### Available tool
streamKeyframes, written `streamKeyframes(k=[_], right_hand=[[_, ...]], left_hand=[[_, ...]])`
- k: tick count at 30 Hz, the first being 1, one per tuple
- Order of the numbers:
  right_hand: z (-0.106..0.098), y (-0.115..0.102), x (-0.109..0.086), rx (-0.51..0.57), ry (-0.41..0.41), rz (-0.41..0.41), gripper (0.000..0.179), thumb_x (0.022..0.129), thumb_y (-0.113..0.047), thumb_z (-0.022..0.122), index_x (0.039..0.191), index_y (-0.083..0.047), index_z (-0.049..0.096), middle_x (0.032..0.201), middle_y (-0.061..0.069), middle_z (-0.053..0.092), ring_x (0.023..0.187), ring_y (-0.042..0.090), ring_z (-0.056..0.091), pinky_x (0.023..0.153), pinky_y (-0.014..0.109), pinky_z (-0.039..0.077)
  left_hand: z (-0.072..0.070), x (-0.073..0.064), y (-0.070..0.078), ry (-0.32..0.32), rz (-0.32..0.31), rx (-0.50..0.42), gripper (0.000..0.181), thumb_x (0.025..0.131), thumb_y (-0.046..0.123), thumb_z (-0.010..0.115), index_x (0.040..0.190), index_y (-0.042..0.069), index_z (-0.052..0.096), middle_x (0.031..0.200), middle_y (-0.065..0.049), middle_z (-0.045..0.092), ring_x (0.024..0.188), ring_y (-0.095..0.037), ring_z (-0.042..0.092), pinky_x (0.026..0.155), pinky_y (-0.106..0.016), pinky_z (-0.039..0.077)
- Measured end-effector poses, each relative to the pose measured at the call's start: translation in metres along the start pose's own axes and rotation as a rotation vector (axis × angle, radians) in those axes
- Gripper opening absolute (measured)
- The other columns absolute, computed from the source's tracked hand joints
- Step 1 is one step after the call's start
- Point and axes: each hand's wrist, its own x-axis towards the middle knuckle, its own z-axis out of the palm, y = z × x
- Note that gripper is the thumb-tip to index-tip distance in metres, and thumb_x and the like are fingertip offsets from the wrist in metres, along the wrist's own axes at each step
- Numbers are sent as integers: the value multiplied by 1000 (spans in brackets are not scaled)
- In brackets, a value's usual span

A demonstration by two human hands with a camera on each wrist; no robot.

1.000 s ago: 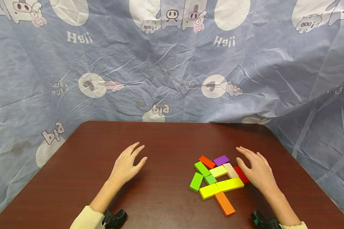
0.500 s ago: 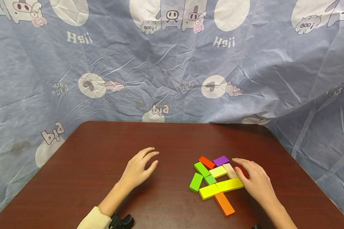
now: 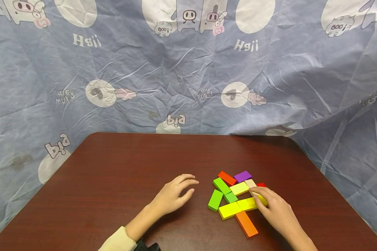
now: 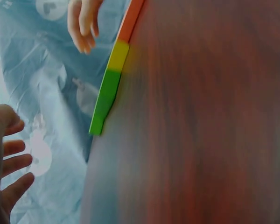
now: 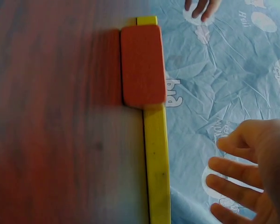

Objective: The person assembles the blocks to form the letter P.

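My right hand [image 3: 274,211] hovers with relaxed fingers over the right end of a yellow block [image 3: 245,204], covering part of it. Around it lie a red block [image 3: 261,184], mostly hidden, and a beige block [image 3: 250,182]. In the right wrist view the hand [image 5: 252,172] has spread fingers and holds nothing. My left hand [image 3: 172,198] is in the air left of the blocks, fingers loosely extended; nothing is in it. Nearest to it is a green block [image 3: 215,200]. Another yellow block [image 3: 228,210] touches an orange block [image 3: 246,225] in front.
More flat blocks lie together on the dark brown table [image 3: 138,157]: a purple block [image 3: 243,176], an orange-red block [image 3: 227,178], a pale yellow block [image 3: 239,188], a longer green block [image 3: 221,185] and a small green block [image 3: 230,197]. A printed blue-grey cloth [image 3: 163,69] hangs behind.
My left hand has moved right and nearer, towards the blocks. The right hand has moved left and nearer, from beside the red block to over the yellow block's end. The blocks have not moved.
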Motion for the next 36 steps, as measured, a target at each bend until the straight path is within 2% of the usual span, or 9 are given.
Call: streamKeyframes(k=[5,10,16,21,27,31,36], right_hand=[[1,0,-5,18,-105,55,24,87,-26,60,110,-21,64,115,1,62,102,27,60,69,54,49],[5,4,-11,16,-150,46,25,86,-30,61,110,-22,63,116,-2,61,103,25,58,65,55,48],[10,6,-13,0,-168,36,23,86,-30,61,108,-24,64,115,-3,60,106,24,57,69,55,49],[11,5,-13,-33,-159,10,21,84,-30,63,104,-24,67,115,-3,61,108,24,57,70,55,49],[13,3,-12,-70,-166,-5,22,81,-25,67,103,-21,68,115,-3,62,108,24,57,72,52,50],[14,5,-12,-94,-160,-42,27,77,-21,70,104,-19,67,117,0,61,108,25,57,78,50,50],[17,11,-12,-107,-94,-147,32,71,-15,75,101,-18,66,116,1,63,104,24,59,82,47,49]], left_hand=[[15,-1,8,-138,60,-34,29,95,28,46,121,21,56,128,0,51,116,-13,52,87,-30,50],[30,-4,13,-272,115,3,35,95,35,44,128,24,50,136,2,46,121,-11,48,93,-32,47],[38,-2,20,-357,168,49,41,95,38,42,133,26,44,141,4,39,128,-9,41,101,-33,41],[41,0,26,-396,211,86,46,95,41,40,138,24,39,146,6,34,132,-8,35,106,-32,36],[42,-1,25,-394,233,140,47,95,42,40,138,24,40,144,9,37,133,-3,32,108,-32,33],[42,0,24,-382,240,175,44,95,38,42,136,22,44,141,8,42,131,-5,36,106,-30,36],[41,2,23,-357,243,175,40,94,28,48,132,17,49,135,4,48,124,-10,44,100,-29,41]])
